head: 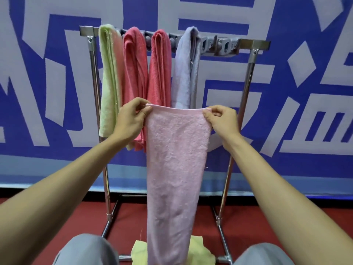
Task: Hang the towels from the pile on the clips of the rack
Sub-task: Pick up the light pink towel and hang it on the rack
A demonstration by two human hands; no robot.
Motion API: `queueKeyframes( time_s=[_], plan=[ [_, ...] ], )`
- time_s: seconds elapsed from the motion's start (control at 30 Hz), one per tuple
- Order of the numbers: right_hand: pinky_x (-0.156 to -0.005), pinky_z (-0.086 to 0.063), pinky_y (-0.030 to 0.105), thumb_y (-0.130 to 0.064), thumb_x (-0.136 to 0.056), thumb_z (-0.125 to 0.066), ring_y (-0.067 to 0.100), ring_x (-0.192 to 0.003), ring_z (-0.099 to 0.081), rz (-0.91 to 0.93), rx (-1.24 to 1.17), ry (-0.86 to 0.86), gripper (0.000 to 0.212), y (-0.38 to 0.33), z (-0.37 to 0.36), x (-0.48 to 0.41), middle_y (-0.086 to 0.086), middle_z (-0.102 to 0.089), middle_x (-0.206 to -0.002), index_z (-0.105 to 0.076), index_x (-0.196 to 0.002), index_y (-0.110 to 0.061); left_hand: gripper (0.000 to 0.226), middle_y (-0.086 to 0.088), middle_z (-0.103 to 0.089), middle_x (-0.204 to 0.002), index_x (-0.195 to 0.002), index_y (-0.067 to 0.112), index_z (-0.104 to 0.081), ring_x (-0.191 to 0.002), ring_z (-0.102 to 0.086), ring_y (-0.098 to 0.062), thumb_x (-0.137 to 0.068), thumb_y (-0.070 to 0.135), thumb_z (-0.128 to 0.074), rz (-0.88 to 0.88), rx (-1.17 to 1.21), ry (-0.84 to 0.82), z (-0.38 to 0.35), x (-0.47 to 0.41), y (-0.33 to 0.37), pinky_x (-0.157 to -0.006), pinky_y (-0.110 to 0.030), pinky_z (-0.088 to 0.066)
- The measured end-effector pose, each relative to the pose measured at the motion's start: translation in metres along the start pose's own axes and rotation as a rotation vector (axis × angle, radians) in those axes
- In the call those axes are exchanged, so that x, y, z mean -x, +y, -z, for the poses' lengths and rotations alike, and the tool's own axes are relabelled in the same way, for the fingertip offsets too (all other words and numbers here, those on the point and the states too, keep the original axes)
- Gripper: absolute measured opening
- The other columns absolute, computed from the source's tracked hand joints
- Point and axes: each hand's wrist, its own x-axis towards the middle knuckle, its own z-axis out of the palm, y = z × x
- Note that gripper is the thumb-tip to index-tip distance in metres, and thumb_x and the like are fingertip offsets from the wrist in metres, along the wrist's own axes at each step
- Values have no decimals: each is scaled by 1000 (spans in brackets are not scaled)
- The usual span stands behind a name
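Left hand [131, 119] and right hand [222, 119] each pinch a top corner of the pale pink terry towel [175, 169] — it hangs stretched between them, in front of the chrome tube rack [248, 77]. Behind: green [108, 79], two coral [134, 77] [160, 73], and lavender [186, 73] towels clipped up. Grey plastic clips [225, 47] at right are free. Yellow cloth [198, 253] lies on the floor — below the pink one.

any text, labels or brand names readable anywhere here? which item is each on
No text can be read.
Backdrop: big pale blocky shapes on blue, perhaps cropped lettering, not legible.
Pale pink towel, held by the left hand and right hand: no label visible.
Hung towels and rack clips: no markings visible.
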Motion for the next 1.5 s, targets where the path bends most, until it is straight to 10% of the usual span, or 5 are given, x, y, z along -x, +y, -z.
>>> queueKeyframes(
  time_s=[0.5,0.97,1.13,1.5],
  plan=[
    [-53,-54,21,-7,-87,-64,9,-63,-60,-499,-125,-168,12,148,-30,79,-1,-64,-73,-68,-80,-15,11,-1,-65,-73,-88,13,-64,-60,-60,-3,-94,10,-56,591,233,-136,-86,138,-109,-57,-21,-52],
    [-71,-59,34,-2,-85,-61,21,-74,-67,-732,-422,-220,8,164,-23,90,7,-69,-81,-68,-87,-7,15,-3,-71,-83,-101,2,-67,-77,-64,-12,-91,10,-59,1050,747,-81,-85,150,-120,-67,-20,-57],
    [-72,-59,36,0,-86,-60,23,-73,-64,-739,-375,-310,8,159,-47,104,15,-64,-83,-67,-88,-3,15,-11,-43,-103,-96,1,-67,-91,-44,-25,-84,11,-66,1089,771,-141,-92,166,-121,-70,-22,-55],
    [-72,-60,27,-1,-88,-57,18,-73,-64,-627,-318,-402,15,150,-71,128,14,-66,-80,-70,-81,-4,19,-7,-74,-83,-95,3,-72,-74,-67,-13,-77,6,-76,921,541,5,-113,180,-98,-69,-20,-53]
  ],
)
